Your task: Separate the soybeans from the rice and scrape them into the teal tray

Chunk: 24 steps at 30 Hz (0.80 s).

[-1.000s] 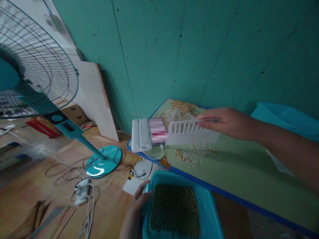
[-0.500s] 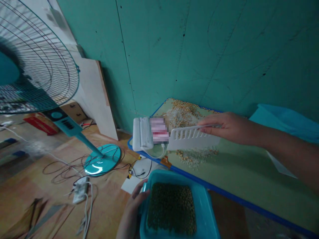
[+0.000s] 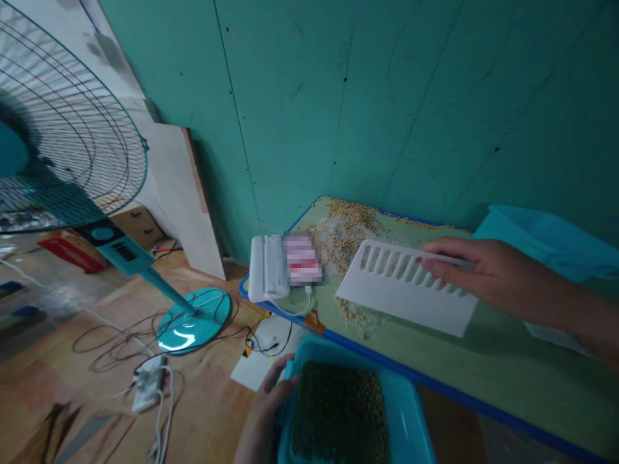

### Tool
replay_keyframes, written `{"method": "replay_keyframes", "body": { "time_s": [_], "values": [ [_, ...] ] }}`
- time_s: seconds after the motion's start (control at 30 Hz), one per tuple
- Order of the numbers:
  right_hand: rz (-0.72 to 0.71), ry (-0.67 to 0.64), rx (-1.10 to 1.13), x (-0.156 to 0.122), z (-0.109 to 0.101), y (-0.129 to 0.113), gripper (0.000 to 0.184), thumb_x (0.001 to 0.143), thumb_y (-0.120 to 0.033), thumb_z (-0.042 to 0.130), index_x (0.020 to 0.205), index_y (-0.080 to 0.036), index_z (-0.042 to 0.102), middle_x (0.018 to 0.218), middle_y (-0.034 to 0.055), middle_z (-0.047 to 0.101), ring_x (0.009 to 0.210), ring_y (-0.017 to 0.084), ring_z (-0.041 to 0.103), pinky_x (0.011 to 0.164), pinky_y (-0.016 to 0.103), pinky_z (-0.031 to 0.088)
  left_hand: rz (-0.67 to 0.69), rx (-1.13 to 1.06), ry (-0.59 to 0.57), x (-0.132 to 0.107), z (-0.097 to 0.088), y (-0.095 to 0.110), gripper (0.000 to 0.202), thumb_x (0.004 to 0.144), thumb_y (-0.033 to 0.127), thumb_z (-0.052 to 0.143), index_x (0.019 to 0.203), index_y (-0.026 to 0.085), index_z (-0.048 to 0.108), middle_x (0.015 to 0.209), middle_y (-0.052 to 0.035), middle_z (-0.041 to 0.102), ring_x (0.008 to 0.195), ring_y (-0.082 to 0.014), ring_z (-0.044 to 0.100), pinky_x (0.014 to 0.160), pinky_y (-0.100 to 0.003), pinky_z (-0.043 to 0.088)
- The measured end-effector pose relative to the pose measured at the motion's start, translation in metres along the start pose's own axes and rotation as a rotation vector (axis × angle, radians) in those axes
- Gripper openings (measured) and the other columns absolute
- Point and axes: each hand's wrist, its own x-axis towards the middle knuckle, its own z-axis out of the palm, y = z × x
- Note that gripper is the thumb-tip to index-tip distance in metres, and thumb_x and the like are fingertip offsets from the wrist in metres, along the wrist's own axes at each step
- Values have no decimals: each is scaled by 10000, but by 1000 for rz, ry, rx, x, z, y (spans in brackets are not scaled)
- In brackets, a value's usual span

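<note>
Since the earlier frame, the white slotted scraper [image 3: 406, 296] has shifted rightward and tilted flatter over the desk [image 3: 488, 367]; the right hand [image 3: 488, 270] has its fingers closed on the top bar; the left hand [image 3: 275, 393] has its fingers hooked on the rim of the blue tub [image 3: 409, 419], beside the desk's near edge; scraping seems the step in hand, among the mixed heap [image 3: 345, 225] by the wall [image 3: 387, 103] and the small spill [image 3: 355, 319] nearer the tub; another stroke would call for a low, steady long edge; no brand or wording is readable; the screen [image 3: 303, 259] is pixelated and the fan panel [image 3: 123, 248] too small.
</note>
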Motion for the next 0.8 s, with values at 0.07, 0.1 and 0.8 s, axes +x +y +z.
{"method": "replay_keyframes", "body": {
  "time_s": [0.07,0.1,0.8],
  "values": [
    [18,23,56,2,3,4,309,803,-454,410,900,-203,562,756,10,638,643,151,589,527,250,439,-10,-11,-51,12,0,-7,208,497,187,650,703,217,648,516,40,647,527,-190,599,557,-285,450],
    [15,31,68,3,5,4,297,808,-443,406,893,-201,557,764,12,638,658,151,591,541,251,443,-7,-4,-65,17,0,-10,202,469,174,662,667,218,653,471,45,636,478,-181,581,513,-277,440],
    [-75,44,9,2,29,-12,196,830,-317,382,822,-199,539,706,-3,612,622,117,576,528,221,414,-22,73,36,28,-4,-22,240,392,214,651,631,225,669,473,50,617,522,-165,519,567,-269,396]
  ]
}}
